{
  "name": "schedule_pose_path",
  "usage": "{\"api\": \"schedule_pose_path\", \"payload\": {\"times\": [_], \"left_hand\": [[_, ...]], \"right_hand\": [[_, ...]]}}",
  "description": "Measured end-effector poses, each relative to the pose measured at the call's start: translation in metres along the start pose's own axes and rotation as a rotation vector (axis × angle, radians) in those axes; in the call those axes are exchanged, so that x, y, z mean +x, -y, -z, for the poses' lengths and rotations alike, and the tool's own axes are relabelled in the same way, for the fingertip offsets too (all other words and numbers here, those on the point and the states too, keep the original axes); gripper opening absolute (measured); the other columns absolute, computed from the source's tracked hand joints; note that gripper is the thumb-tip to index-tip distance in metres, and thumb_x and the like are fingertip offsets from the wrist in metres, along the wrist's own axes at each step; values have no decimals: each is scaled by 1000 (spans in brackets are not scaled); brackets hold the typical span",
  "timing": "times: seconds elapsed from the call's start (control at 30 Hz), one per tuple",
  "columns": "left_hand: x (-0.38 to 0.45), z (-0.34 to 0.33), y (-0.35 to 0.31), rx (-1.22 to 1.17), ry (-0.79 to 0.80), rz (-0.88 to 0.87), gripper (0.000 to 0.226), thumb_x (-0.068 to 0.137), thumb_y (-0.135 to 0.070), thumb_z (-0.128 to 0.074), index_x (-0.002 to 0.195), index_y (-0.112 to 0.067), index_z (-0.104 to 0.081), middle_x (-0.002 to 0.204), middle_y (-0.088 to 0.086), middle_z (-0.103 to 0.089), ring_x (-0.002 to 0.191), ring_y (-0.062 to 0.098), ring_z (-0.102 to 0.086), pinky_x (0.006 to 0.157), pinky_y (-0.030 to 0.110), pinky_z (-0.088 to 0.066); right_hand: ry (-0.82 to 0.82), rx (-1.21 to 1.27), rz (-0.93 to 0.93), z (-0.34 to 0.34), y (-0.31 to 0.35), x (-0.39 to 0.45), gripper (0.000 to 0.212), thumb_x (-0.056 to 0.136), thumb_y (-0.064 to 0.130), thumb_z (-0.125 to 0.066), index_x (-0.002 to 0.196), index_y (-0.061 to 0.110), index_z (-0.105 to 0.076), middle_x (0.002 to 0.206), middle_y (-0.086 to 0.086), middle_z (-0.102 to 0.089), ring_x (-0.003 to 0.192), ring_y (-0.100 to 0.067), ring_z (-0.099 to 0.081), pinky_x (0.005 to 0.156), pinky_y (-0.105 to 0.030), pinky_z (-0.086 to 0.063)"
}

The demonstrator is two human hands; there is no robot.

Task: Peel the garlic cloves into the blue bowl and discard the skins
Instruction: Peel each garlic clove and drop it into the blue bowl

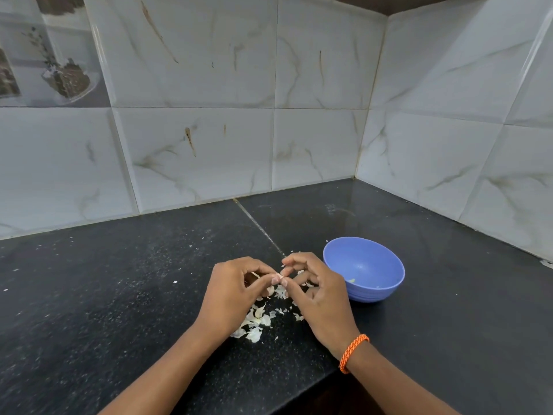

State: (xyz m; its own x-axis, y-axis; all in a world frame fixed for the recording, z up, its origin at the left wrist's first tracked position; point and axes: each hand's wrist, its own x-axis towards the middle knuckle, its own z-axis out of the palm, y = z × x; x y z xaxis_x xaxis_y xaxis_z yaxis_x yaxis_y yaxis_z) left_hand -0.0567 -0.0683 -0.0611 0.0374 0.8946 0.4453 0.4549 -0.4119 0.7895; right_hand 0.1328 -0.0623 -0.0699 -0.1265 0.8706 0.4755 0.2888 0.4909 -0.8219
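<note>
Fingers (276,278) of my left hand (236,292) and right hand (317,292) curl tight, pinching what seems one small pale garlic clove (281,277) between them. One round blue plastic bowl (366,269) sits just right; a scatter of papery white skins (254,324) lies beneath on the black speckled stone desk (119,295).

No text, label, brand, number or sign can be read anywhere in this view.
</note>
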Motion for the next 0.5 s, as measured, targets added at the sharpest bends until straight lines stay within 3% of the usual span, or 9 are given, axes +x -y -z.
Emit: {"api": "schedule_pose_path", "payload": {"times": [0.17,0.4,0.5], "left_hand": [[0,0,0,-62,0,50,3,91,-25,-86,90,-28,-86,78,-7,-80,70,14,-77,73,39,-66],[-1,-4,0,-41,38,59,11,95,-17,-82,91,-26,-86,73,-5,-79,70,11,-75,69,27,-60],[0,-5,4,-29,51,66,13,96,-17,-81,90,-28,-86,75,-4,-79,72,15,-76,74,44,-64]], "right_hand": [[9,39,-28,0,-2,1,26,97,14,-77,116,29,-70,100,13,-74,93,-13,-74,68,-24,-59],[26,189,-58,2,-8,3,31,95,3,-75,114,27,-71,88,-2,-75,83,-20,-74,75,-33,-62],[38,226,-71,2,-9,4,30,93,0,-76,112,23,-72,86,-5,-76,82,-23,-75,79,-38,-64]]}}
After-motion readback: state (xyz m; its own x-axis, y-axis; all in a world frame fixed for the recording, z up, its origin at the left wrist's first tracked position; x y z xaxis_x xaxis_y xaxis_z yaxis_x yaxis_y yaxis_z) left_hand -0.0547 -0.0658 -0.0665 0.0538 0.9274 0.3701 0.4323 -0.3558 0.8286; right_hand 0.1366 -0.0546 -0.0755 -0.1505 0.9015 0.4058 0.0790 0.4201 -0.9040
